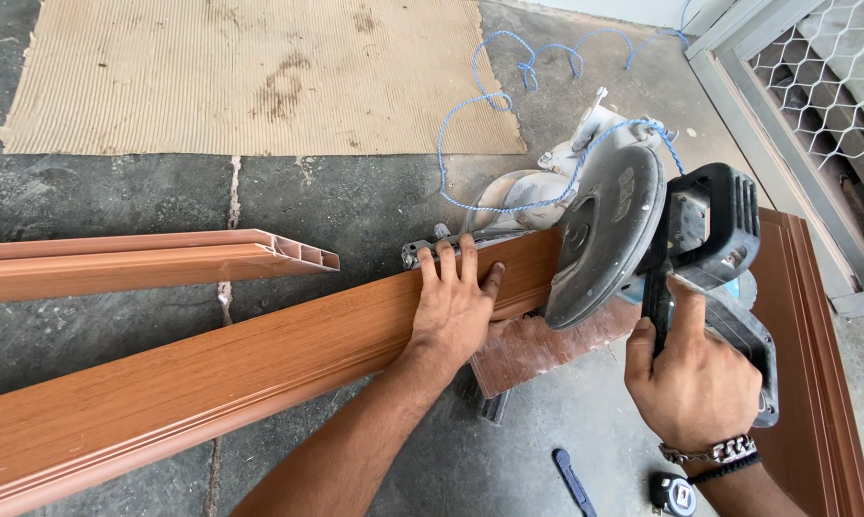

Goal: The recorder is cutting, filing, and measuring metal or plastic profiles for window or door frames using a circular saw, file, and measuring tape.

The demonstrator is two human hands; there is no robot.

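Hands (456, 306) on panel (260, 364) and saw (643, 230)

I see wood-grain brown panel (260, 359) with smooth satin finish, hollow plastic offcut (164, 260), saw (643, 239) in matt grey metal guard and black plastic housing, rough dusty concrete floor (336, 201), ribbed cardboard sheet (250, 77).

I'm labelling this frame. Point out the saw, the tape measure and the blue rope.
saw (604, 230): head view, on the round blade guard.
tape measure (674, 494): head view, on its case.
blue rope (523, 67): head view, on the knotted loop.
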